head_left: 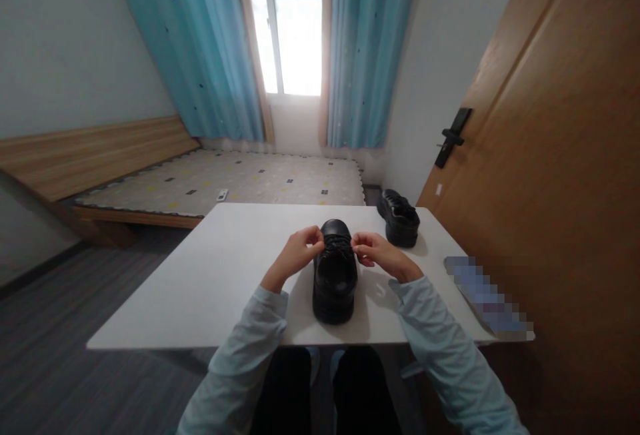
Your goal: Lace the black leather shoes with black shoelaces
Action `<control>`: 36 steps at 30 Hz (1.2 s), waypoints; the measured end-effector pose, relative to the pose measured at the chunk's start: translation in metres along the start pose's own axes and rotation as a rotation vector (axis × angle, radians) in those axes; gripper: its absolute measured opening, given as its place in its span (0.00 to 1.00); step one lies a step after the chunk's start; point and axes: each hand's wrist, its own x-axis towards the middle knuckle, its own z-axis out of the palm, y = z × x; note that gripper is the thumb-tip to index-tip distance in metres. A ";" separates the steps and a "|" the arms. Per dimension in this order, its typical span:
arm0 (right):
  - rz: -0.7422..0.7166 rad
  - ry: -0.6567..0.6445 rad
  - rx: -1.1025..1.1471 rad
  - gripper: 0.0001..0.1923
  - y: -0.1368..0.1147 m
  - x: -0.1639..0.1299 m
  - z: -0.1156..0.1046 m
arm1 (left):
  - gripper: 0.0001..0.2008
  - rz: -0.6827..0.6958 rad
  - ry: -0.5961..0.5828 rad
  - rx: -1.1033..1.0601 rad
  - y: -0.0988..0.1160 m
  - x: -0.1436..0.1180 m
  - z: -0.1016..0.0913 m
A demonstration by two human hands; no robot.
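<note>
A black lace-up shoe (334,288) stands upright on the white table, its heel towards me and its toe pointing away. Dark laces (338,244) cross its upper. On the shoe's left side, my left hand (306,243) is closed in a pinch at the lacing. My right hand (369,248) pinches at the lacing from the other side, thumb and forefinger together. The lace ends between the fingertips are too small and dark to make out clearly. Both hands are level with the laces, one on each side.
The matching black shoe (401,225) rests near the far right corner of the white table (200,295). A blurred-out flat item (485,295) lies along the right edge. Beyond are a bed (280,182) with a small white object on it, and a wooden door (550,155) at right.
</note>
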 end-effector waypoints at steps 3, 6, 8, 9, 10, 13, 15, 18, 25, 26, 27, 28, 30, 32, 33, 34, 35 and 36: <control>-0.052 0.001 -0.100 0.16 -0.005 -0.003 0.001 | 0.07 0.007 0.004 0.020 0.000 0.000 0.001; -0.168 0.005 -0.271 0.19 -0.005 -0.004 0.002 | 0.12 0.009 -0.024 0.067 0.000 -0.001 0.001; -0.234 0.013 -0.358 0.20 -0.004 -0.004 0.003 | 0.15 0.012 -0.053 0.097 0.000 -0.002 -0.001; -0.253 0.016 -0.392 0.20 -0.003 -0.003 0.003 | 0.16 0.015 -0.067 0.108 0.001 -0.002 -0.001; -0.268 0.017 -0.421 0.20 -0.002 -0.003 0.003 | 0.17 0.020 -0.079 0.117 0.001 -0.002 -0.002; -0.296 -0.003 -0.459 0.19 -0.002 -0.004 0.004 | 0.19 0.042 -0.115 0.141 0.001 -0.003 -0.004; -0.296 -0.017 -0.449 0.19 -0.004 -0.004 0.004 | 0.19 0.048 -0.134 0.154 0.000 -0.003 -0.005; -0.276 -0.022 -0.412 0.19 -0.006 -0.005 0.005 | 0.20 0.039 -0.140 0.167 -0.001 -0.003 -0.005; -0.182 -0.052 -0.287 0.17 -0.009 -0.004 0.005 | 0.18 0.079 -0.146 0.255 -0.001 -0.002 -0.008; -0.173 -0.052 -0.277 0.17 -0.009 -0.004 0.005 | 0.18 0.076 -0.152 0.260 -0.001 -0.002 -0.009; -0.165 -0.053 -0.270 0.17 -0.009 -0.004 0.004 | 0.18 0.072 -0.158 0.262 -0.001 -0.002 -0.010; -0.159 -0.054 -0.267 0.17 -0.009 -0.004 0.003 | 0.18 0.070 -0.166 0.264 -0.001 -0.002 -0.011; -0.149 -0.057 -0.265 0.17 -0.007 -0.004 0.002 | 0.17 0.069 -0.179 0.270 -0.002 -0.003 -0.012; -0.141 -0.062 -0.260 0.17 -0.006 -0.003 0.001 | 0.17 0.070 -0.186 0.278 -0.003 -0.003 -0.012; -0.137 -0.066 -0.255 0.17 -0.005 -0.003 0.000 | 0.17 0.069 -0.188 0.282 -0.003 -0.003 -0.012; -0.134 -0.070 -0.250 0.17 -0.005 -0.003 0.000 | 0.17 0.068 -0.190 0.286 -0.004 -0.003 -0.012; -0.133 -0.074 -0.244 0.17 -0.005 -0.003 0.000 | 0.17 0.068 -0.191 0.286 -0.004 -0.003 -0.012; -0.133 -0.078 -0.239 0.17 -0.006 -0.004 0.000 | 0.17 0.070 -0.191 0.285 -0.004 -0.002 -0.011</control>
